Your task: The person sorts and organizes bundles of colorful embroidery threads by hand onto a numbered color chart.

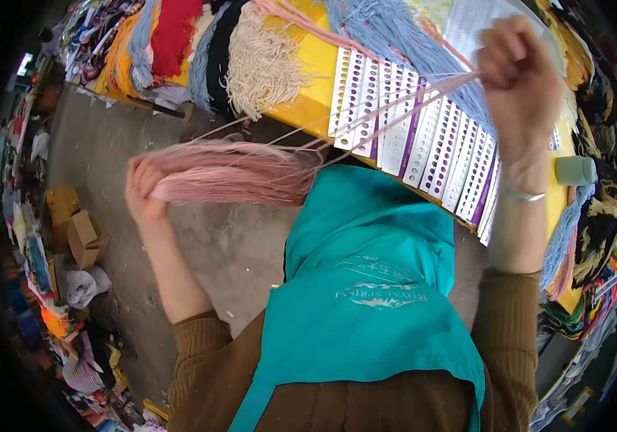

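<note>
My left hand (146, 189) is closed round one end of a pink thread bundle (236, 173), held out over the floor at the left. The bundle's other end hangs loose near my apron (373, 288). My right hand (518, 79) is raised over the table at the right, its fingers pinched on a few thin pink strands (402, 108). These strands stretch taut across the punched white cards (423, 137) to the bundle. Light blue thread (395, 36) lies on the table beyond the cards.
The yellow table (315, 90) carries cream thread (261, 65), red thread (177, 36) and black thread along its far side. A green-capped jar (574, 171) stands at the right edge. Cardboard boxes (87, 237) and a white plastic bag (87, 286) lie on the floor at left.
</note>
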`<state>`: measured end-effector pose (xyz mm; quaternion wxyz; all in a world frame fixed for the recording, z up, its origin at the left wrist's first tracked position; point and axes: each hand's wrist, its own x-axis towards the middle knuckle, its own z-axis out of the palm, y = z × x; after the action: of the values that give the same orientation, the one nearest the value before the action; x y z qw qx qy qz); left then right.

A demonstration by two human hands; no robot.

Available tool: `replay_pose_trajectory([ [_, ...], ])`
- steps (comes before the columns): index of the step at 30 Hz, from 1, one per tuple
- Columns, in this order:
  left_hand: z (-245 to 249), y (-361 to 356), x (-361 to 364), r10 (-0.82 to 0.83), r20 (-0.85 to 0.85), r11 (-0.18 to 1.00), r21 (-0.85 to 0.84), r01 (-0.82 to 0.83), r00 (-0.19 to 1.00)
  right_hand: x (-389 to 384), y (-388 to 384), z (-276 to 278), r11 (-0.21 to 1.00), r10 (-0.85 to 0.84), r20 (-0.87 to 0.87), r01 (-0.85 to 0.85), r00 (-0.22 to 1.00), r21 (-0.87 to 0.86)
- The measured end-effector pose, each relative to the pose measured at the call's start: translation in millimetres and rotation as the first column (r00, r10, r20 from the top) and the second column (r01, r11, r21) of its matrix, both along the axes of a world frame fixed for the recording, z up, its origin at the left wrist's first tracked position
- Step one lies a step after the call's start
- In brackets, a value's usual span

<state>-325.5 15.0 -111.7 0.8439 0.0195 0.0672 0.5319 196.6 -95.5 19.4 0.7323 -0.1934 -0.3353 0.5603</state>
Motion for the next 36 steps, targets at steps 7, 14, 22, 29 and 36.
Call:
replay_pose_trajectory([
  [7,-26,39,-206,0.333,-0.532,0.918,-0.008,-0.398,0.779,224,-54,68,0.567,-0.727,0.493,0.823,0.478,0.038],
  [14,16,63,-209,0.386,-0.461,0.921,0.154,-0.357,0.799,344,-146,139,0.334,-0.241,0.050,-0.035,-0.969,0.942],
  [22,91,41,91,-0.143,0.032,0.896,0.429,0.116,0.989,130,-48,55,0.742,-0.330,0.944,0.612,-0.021,0.273],
  [29,82,42,244,-0.010,-0.754,0.565,0.538,0.626,0.657,21,-4,-18,0.937,0.215,0.800,0.113,0.560,-0.332],
  [36,67,18,332,-0.015,-0.916,0.478,0.346,0.807,0.402,-1,21,-62,0.931,0.305,0.705,-0.045,0.640,-0.361],
])
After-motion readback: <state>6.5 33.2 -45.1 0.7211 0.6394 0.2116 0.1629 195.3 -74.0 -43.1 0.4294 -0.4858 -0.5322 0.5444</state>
